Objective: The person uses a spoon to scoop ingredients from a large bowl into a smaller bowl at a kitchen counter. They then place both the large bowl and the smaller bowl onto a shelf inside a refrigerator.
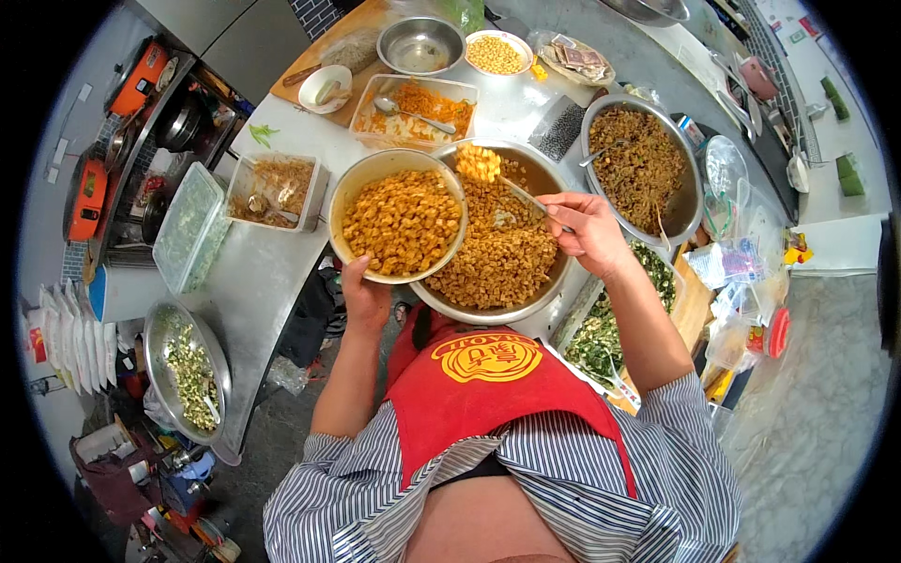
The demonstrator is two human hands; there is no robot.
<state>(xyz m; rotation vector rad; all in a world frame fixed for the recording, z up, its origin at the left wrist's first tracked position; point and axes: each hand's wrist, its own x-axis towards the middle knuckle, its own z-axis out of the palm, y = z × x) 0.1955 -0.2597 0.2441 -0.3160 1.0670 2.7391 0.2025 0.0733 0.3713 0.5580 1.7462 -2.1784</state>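
Note:
My left hand (pixel 367 295) grips the near rim of a metal bowl (pixel 336 232) filled with diced, orange-brown food (pixel 401 225). This bowl overlaps the left side of a larger steel basin (pixel 517 318) that holds browner diced food (pixel 496 264). In my right hand (pixel 584 229) is the handle of a metal spoon (pixel 524 193). Its bowl end, heaped with orange-yellow diced food (pixel 479 162), is above the far left part of the basin. Parts of the basin's contents are hidden beneath the held bowl and the spoon.
Around the basin are a plastic tub of shredded orange food (pixel 362 127), a tub of noodle-like food (pixel 320 204), a steel basin of brown mince (pixel 693 211) with a spoon, and a tray of chopped greens (pixel 598 345). Farther off stand an empty-looking steel bowl (pixel 422 46) and yellow beans (pixel 495 55).

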